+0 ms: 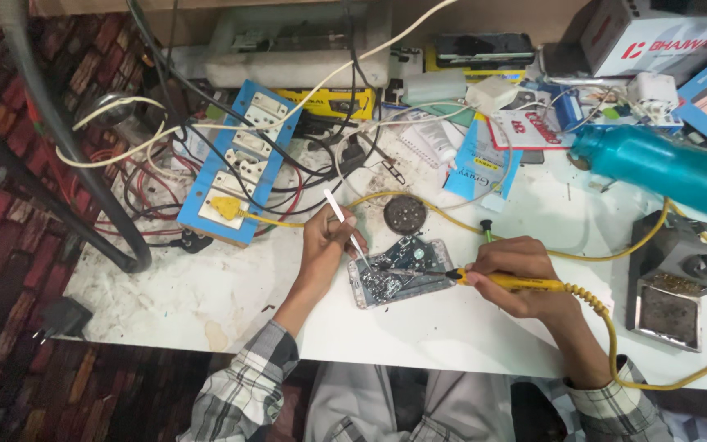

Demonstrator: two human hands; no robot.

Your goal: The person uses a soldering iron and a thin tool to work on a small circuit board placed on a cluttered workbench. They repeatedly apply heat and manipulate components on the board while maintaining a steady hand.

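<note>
Left hand (325, 241) pinches tweezers (347, 225); right hand (513, 274) grips soldering iron (505, 282) (over opened phone (394, 274)).

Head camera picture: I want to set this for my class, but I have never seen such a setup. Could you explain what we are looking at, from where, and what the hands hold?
The picture comes from a camera worn on a person's head, looking down at a white worktable. There is no machine, only the person's two bare hands. An opened phone lies in the middle with its insides showing. The left hand holds thin tweezers over it. The right hand holds a yellow soldering iron, tip on the phone. Around them lie a blue power strip, a teal heat gun, a grey iron stand, cables and small boxes.
</note>
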